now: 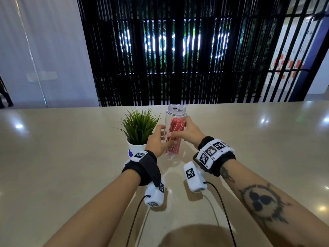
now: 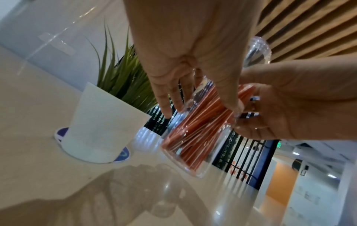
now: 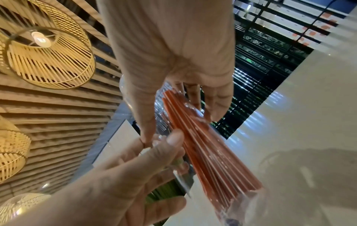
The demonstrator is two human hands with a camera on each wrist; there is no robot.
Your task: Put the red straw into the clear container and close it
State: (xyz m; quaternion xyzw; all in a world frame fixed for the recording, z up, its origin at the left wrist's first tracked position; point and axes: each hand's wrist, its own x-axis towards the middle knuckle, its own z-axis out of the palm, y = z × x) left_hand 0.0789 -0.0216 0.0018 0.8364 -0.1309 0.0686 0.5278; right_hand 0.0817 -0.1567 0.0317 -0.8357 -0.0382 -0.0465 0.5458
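The clear container (image 1: 175, 113) stands on the beige table (image 1: 71, 157), its mouth open and no lid on it. A bundle of red straws (image 1: 175, 132) stands inside it, also visible through the wall as red straws (image 2: 195, 130) and red straws (image 3: 208, 152). My left hand (image 1: 164, 139) holds the container's left side, thumb in front and fingers (image 2: 164, 100) curled behind. My right hand (image 1: 179, 129) grips the right side, higher up, with thumb and fingers (image 3: 218, 105) around the wall. No lid shows in any view.
A green plant in a white pot (image 1: 138, 145) stands right beside the container on the left, close to my left hand. A black slatted screen (image 1: 178, 59) rises behind the table's far edge. Cables trail from both wrists toward me.
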